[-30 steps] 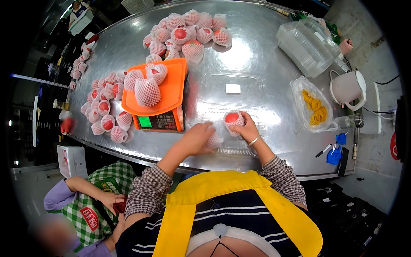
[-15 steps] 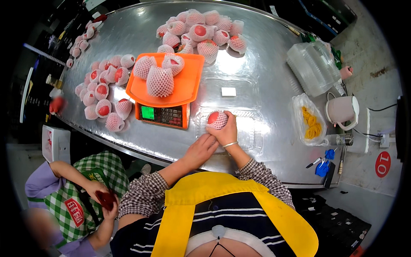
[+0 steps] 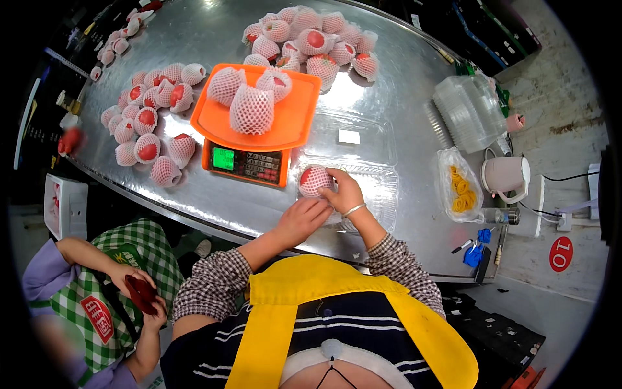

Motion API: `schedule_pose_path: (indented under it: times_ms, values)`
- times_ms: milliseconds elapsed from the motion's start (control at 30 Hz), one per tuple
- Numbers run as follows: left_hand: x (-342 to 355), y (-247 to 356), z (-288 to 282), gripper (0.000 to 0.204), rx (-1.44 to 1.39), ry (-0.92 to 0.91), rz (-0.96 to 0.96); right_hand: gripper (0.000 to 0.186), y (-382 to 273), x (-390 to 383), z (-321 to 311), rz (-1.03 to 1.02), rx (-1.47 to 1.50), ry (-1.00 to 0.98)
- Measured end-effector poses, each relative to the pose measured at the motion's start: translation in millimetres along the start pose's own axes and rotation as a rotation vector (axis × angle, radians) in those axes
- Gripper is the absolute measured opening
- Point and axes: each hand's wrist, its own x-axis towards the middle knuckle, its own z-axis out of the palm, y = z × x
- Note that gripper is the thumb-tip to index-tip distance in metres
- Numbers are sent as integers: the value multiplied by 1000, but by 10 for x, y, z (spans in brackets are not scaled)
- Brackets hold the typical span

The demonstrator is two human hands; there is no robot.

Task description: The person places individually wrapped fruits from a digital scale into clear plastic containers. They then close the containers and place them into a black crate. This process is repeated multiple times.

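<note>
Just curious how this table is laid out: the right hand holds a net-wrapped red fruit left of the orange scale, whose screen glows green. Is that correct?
Not quite: the head view shows the right hand holding the net-wrapped red fruit to the right of the orange scale, not left of it. The screen does glow green.

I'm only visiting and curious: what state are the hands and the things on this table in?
Right hand: closed around a netted fruit.
Left hand: fingers curled beside the right; grip unclear.
Netted fruit: held, red skin showing.
Clear container: open, lying flat.
Orange scale: on, display lit green, loaded with wrapped fruit.
Clear trays: stacked.
Yellow bands: loose in a bag.
</note>
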Motion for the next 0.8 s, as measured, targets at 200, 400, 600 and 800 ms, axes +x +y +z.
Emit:
schedule_pose_path:
  times_ms: [200,400,600,800]
  values:
    - [-28,-88,10,39,-40,47,45,44,-569,395,-463,-210,-266,112]
    - [151,-292,-751,38,-150,299,54,75,-1541,1179,2,-429,-177,173]
    - [403,-1690,-1842,63,423,639,-459,84,-1582,1477,511,-513,-360,341]
    - [750,-2269,-1720,84,269,47,-480,61,-1340,1007,-53,-83,666,72]
